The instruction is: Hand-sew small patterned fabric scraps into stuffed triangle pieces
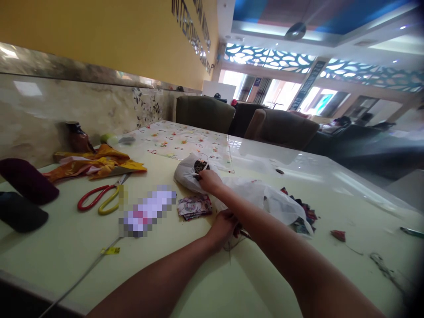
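Note:
My right hand reaches over my left forearm to a white plastic bag. Its fingers are closed at the bag's mouth, against a dark, speckled clump of small pieces; what they pinch is hidden. Nearer to me, my left hand is curled closed low over the table. A thin thread or wire shows below its fingers, but what it grips cannot be made out. Beside it lies a small stack of printed pieces. A second translucent bag spreads out behind my right forearm, next to dark, colourful scraps.
Scissors with red and yellow handles lie left of a blurred-out object with a cable. Orange wrapping, a dark jar and two dark rounded objects stand further left. A red scrap lies at right.

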Demonstrator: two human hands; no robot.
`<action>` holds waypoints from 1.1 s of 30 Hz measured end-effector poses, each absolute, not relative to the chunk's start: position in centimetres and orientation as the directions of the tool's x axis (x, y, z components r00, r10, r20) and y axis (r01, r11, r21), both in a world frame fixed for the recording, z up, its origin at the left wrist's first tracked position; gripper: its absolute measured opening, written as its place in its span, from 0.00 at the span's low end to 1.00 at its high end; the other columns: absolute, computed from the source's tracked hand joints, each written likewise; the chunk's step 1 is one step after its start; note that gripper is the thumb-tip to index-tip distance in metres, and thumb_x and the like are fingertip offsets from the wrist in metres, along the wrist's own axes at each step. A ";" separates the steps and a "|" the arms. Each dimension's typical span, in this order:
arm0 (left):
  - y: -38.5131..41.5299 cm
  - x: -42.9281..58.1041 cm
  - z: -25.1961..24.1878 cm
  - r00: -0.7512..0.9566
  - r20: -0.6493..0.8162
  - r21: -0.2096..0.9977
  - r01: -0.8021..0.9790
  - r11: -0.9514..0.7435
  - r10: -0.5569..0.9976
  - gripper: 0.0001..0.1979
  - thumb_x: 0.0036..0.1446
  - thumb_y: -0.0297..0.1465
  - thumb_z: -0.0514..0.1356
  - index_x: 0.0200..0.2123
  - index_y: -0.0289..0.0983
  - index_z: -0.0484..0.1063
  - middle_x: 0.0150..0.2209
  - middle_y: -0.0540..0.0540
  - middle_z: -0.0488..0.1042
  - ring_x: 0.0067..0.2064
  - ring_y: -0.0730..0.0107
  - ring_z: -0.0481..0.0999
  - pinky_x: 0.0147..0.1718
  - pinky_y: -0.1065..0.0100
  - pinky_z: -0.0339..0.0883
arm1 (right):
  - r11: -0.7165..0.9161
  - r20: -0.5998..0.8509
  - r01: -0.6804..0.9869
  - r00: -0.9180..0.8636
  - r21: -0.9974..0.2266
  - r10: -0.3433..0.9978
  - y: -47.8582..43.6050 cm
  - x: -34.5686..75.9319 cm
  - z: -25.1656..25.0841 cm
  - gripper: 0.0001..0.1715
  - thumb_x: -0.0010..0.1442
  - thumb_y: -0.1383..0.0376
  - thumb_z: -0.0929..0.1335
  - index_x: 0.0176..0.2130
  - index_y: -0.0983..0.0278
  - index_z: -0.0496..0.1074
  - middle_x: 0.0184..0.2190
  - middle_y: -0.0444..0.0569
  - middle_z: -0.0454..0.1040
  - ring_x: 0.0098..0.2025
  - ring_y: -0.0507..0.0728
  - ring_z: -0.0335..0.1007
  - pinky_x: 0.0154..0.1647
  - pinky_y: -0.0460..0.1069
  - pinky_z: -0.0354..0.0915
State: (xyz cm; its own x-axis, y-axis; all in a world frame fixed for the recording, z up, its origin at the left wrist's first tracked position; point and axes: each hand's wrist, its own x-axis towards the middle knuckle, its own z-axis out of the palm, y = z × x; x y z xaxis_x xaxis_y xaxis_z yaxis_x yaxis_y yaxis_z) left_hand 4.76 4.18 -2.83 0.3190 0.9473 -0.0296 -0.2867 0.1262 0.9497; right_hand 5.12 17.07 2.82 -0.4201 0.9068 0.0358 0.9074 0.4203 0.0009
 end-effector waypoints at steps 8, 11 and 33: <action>4.2 4.8 -2.9 0.336 -0.047 0.941 -0.301 0.155 0.941 0.07 0.50 0.29 0.54 0.22 0.36 0.65 0.17 0.52 0.63 0.18 0.76 0.60 0.18 0.72 0.55 | 0.437 0.045 0.899 -0.436 -0.033 0.899 18.0 5.3 2.4 0.17 0.59 0.69 0.64 0.44 0.63 0.79 0.47 0.54 0.78 0.49 0.60 0.73 0.44 0.47 0.63; 4.3 4.8 -2.9 0.349 -0.039 0.941 -0.303 0.152 0.936 0.06 0.51 0.30 0.55 0.24 0.35 0.67 0.19 0.51 0.64 0.19 0.77 0.61 0.18 0.72 0.54 | 0.451 0.073 0.892 -0.448 -0.032 0.891 18.2 5.3 2.5 0.16 0.58 0.68 0.65 0.44 0.64 0.79 0.48 0.56 0.77 0.49 0.60 0.73 0.43 0.48 0.63; 4.7 4.9 -3.7 0.397 -0.023 0.939 -0.307 0.156 0.918 0.20 0.54 0.47 0.59 0.30 0.34 0.68 0.23 0.51 0.66 0.19 0.77 0.61 0.18 0.71 0.56 | 0.336 0.139 0.929 -0.317 -0.151 0.938 20.6 7.6 2.3 0.13 0.53 0.73 0.67 0.37 0.67 0.80 0.36 0.53 0.81 0.40 0.58 0.75 0.38 0.45 0.63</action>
State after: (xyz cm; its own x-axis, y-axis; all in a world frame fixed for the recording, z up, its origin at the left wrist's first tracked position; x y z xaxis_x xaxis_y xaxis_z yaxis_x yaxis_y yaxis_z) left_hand 4.92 4.69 -3.71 0.3967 0.9176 -0.0227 -0.3075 0.1561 0.9387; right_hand 7.59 20.57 2.32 -0.3171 0.9382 0.1389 0.9295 0.3365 -0.1511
